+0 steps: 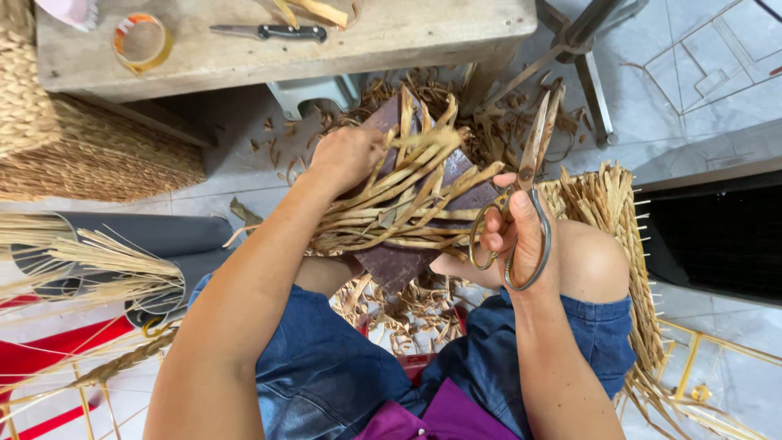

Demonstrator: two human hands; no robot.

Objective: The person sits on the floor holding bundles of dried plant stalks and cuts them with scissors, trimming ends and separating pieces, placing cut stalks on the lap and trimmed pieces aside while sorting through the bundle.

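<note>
A: How would the dried fibre strips (407, 195) be judged to handle?

B: Light, stiff and brittle, it is thought; they are best taken near the gathered far ends. They are spread over a dark board (399, 261) resting on the lap.

A: And the hands?

B: The left hand (346, 155) is closed around the strips' far ends, arm stretched forward. The scissors (525, 183) are held in the right hand (517, 232), fingers through the loops, blades closed and pointed away, just right of the strips.
</note>
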